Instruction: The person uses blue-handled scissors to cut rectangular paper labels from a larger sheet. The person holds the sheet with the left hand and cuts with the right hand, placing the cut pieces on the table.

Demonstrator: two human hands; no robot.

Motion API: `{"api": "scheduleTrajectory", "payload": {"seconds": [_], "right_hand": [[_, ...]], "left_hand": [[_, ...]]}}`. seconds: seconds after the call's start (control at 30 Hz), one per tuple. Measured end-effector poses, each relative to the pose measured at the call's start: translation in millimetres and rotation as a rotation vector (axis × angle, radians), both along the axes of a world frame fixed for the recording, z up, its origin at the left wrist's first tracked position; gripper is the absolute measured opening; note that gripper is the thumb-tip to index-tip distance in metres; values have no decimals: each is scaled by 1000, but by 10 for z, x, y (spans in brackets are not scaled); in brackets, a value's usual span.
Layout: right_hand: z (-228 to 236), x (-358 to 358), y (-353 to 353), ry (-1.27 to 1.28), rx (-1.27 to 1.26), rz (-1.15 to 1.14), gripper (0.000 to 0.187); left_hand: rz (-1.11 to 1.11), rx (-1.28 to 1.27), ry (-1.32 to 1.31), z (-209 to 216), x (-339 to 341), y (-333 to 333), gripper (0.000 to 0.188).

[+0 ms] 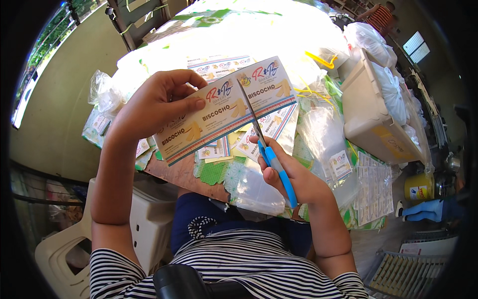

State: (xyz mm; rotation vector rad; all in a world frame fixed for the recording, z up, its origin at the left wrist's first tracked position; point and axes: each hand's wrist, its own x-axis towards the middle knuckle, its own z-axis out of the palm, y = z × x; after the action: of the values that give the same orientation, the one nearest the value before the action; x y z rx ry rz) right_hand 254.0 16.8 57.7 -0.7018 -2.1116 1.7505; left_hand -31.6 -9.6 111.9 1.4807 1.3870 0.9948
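Observation:
My left hand [162,102] pinches a strip of printed paper labels [226,117] at its upper left edge, thumb in front. The strip is tilted, its right end higher, and it hangs above the table. My right hand [298,182] grips a pair of scissors [280,172] with blue and grey handles. The blades point up and away and lie across the strip between two labels. How far the blades are parted cannot be made out. Below the strip lie several small cut labels [214,151], and a larger label sheet [219,65] rests farther back.
The table [174,172] has a worn green and white cover and bright glare. At right stands a beige bin [366,104] with plastic bags. Clear plastic [318,134] and a printed sheet [374,192] lie nearer. A white plastic chair [59,249] is at lower left. Another person [381,19] is far right.

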Motion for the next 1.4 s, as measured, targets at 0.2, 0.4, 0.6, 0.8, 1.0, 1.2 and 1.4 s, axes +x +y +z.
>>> {"api": "scheduleTrajectory", "payload": {"seconds": [0.2,0.4,0.6,0.8,1.0,1.2,1.4], "right_hand": [[-13,-11,-2,22,13,4,70],[-80,-27,-6,5,-76,-62,65],[-83,-17,12,-96,-76,-95,60],[-111,-132,-31,16,17,-123,61],[-135,-182,46,-11,8,-107,62],[-201,-229,89,14,-103,-153,58],[-275,-232,207,52,-285,-193,54]], "left_hand": [[-18,25,-10,10,1,-3,25],[-19,2,-23,2,-12,15,25],[-13,-16,-40,-29,-27,19,25],[-67,-89,-38,-35,-19,13,27],[-71,-77,21,-51,-37,27,29],[-78,-120,-11,-159,-266,-46,33],[96,-167,-233,-484,-445,-191,31]]}}
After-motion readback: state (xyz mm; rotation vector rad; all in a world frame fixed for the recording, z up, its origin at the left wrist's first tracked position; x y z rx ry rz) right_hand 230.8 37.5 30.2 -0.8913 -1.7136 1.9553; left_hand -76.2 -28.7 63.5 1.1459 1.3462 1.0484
